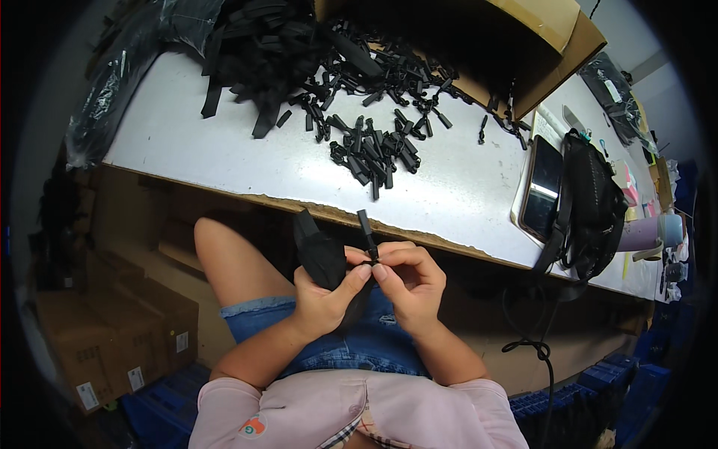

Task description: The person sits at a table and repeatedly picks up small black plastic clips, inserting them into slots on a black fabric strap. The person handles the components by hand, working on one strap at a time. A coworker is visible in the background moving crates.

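Note:
Over my lap, just in front of the table's edge, both hands meet at the fingertips. My left hand is closed round a bunched piece of black fabric, its thumb and finger pressed together at the right. My right hand pinches the lower end of a small black zipper pull, which stands upright between the hands. Whether its cord passes through the fabric is hidden by my fingers. Beyond them, a small pile of similar black pulls lies on the white table.
Black fabric strips are heaped at the back left, beside many more loose pulls. A cardboard box lies at the back right. A phone, a black bag and a purple tumbler stand right. Cartons sit on the floor left.

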Available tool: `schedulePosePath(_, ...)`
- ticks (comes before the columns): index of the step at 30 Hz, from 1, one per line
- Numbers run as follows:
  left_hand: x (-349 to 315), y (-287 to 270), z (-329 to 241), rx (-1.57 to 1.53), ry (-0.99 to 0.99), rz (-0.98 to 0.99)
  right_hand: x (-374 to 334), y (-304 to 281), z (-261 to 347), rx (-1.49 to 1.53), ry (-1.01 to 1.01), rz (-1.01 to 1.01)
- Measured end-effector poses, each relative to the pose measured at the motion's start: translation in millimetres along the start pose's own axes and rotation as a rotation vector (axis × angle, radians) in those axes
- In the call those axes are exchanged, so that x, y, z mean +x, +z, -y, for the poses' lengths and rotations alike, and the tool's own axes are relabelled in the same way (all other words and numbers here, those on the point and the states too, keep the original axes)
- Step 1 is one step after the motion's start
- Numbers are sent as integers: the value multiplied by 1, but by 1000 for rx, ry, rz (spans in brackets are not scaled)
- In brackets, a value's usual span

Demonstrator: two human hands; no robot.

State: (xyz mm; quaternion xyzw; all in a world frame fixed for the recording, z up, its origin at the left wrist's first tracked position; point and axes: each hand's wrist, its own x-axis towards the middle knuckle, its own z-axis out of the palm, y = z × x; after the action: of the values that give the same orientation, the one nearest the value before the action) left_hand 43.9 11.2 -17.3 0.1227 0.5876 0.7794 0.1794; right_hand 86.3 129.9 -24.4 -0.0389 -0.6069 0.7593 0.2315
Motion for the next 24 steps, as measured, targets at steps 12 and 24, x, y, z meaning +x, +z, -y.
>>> schedulePosePath(12, 2, -3, 3, 90, 245, 1, -4, 7, 4, -55, 67, -7)
schedulePosePath(24, 0, -7, -3, -76, -77, 10, 0, 2, 3, -95, -43, 86)
